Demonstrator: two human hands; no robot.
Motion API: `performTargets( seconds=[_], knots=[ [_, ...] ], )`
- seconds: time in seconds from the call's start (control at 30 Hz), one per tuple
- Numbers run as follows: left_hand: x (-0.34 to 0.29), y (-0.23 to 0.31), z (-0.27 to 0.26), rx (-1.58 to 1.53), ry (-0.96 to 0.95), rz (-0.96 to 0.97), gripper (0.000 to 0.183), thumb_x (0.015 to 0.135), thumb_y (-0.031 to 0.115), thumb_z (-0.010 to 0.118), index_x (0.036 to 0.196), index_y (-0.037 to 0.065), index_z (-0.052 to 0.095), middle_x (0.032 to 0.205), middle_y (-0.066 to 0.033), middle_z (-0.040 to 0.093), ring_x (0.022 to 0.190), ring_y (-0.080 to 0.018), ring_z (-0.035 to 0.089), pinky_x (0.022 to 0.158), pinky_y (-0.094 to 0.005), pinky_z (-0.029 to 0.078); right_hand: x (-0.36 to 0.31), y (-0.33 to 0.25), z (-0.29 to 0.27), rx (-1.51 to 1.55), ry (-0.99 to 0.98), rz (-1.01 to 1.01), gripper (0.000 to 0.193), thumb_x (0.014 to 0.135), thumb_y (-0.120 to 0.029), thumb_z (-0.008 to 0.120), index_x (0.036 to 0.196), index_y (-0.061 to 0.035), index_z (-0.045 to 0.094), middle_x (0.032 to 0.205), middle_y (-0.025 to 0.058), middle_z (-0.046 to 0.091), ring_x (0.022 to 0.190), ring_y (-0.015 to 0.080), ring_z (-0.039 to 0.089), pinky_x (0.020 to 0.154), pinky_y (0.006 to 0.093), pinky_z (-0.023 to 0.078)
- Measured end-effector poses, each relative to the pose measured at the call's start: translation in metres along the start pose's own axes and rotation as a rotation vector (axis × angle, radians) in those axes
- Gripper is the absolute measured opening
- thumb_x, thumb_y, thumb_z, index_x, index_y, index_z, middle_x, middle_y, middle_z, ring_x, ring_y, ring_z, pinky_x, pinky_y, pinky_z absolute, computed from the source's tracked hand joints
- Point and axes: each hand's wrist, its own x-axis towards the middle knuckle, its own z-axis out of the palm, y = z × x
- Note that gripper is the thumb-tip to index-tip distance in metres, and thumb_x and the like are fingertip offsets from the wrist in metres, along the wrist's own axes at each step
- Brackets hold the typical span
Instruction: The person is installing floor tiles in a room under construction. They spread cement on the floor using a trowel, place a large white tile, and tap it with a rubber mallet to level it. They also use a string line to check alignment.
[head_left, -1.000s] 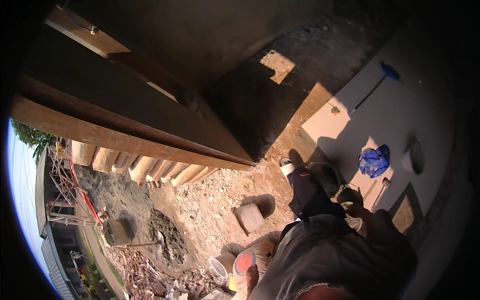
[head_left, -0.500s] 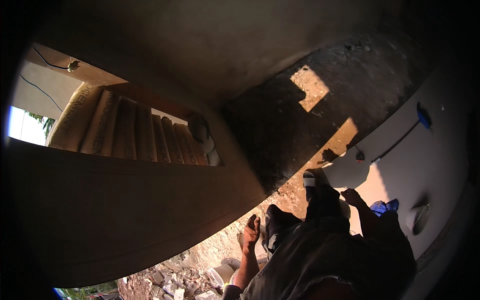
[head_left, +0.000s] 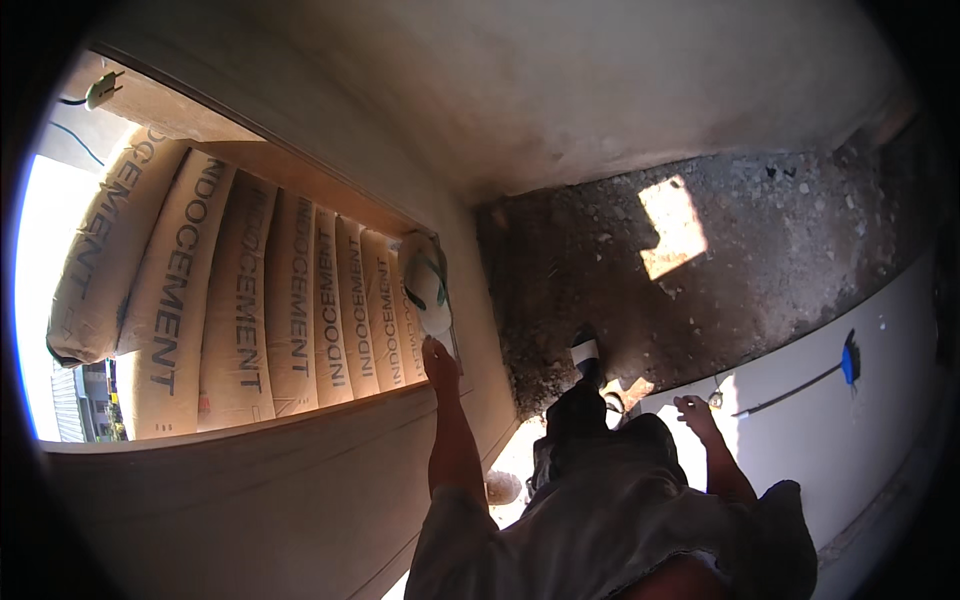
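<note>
White sandal (head_left: 425, 280): at the wall opening's (head_left: 300, 178) right end, beside the paper sacks (head_left: 290, 290).
Left hand (head_left: 441, 366): at the sandal's near end; I cannot tell whether my fingers close on it.
Right hand (head_left: 702, 415): fingers apart, loosely curled, apparently empty.
Reach: I judge a light touch and steady wrist best beside the sacks.
Floor (head_left: 590, 270): dark, rough, partly sunlit.
Room: plain wall (head_left: 640, 90) far; broom (head_left: 849, 364) right.
</note>
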Motion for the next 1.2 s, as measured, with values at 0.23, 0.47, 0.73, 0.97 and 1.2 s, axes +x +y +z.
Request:
performTargets(
  seconds=[0.23,0.47,0.73,0.97,1.2],
  knots=[
    [0.076,-0.050,0.031,0.302,0.065,-0.436,0.040,0.091,0.012,0.040,0.129,0.003,0.045,0.125,-0.0224,0.050,0.110,-0.0384,0.052,0.091,-0.0456,0.044,0.102,-0.228,0.123,-0.252,-0.382,-0.243,0.093,0.072,-0.054,0.070,0.136,0.0022,0.032,0.119,0.0220,0.056,0.112,0.0291,0.055,0.094,0.0361,0.044],
    [0.082,-0.082,0.052,0.123,0.027,-0.347,0.038,0.091,0.012,0.039,0.126,-0.001,0.049,0.119,-0.0246,0.054,0.109,-0.0379,0.053,0.093,-0.0428,0.043,0.179,-0.408,0.344,-0.176,-0.678,-0.522,0.113,0.068,-0.050,0.075,0.141,0.0068,0.011,0.141,0.0333,0.025,0.127,0.0371,0.039,0.101,0.0425,0.038],
    [0.084,-0.096,0.050,0.099,0.035,-0.335,0.035,0.085,0.005,0.044,0.116,-0.002,0.057,0.108,-0.0238,0.059,0.101,-0.0396,0.057,0.090,-0.0431,0.045,0.235,-0.458,0.468,-0.143,-0.428,-0.453,0.094,0.064,-0.058,0.072,0.121,0.0122,0.043,0.108,0.0245,0.057,0.100,0.0295,0.059,0.082,0.0378,0.048],
    [0.080,-0.096,0.052,0.033,0.143,-0.249,0.026,0.086,0.006,0.045,0.105,-0.004,0.059,0.103,-0.0252,0.060,0.099,-0.0411,0.056,0.084,-0.0442,0.045,0.230,-0.453,0.445,0.027,-0.766,-0.352,0.037,0.080,-0.038,0.065,0.093,-0.0031,0.061,0.083,0.0046,0.060,0.080,0.0152,0.060,0.070,0.0325,0.050],
    [0.078,-0.082,0.055,0.278,0.190,-0.239,0.025,0.081,0.013,0.056,0.104,0.004,0.061,0.100,-0.0168,0.059,0.093,-0.0338,0.058,0.079,-0.0439,0.047,0.233,-0.473,0.331,0.242,-0.514,-0.539,0.042,0.082,-0.031,0.063,0.110,-0.0003,0.058,0.100,0.0084,0.062,0.086,0.0145,0.059,0.072,0.0269,0.049]
  ],
)
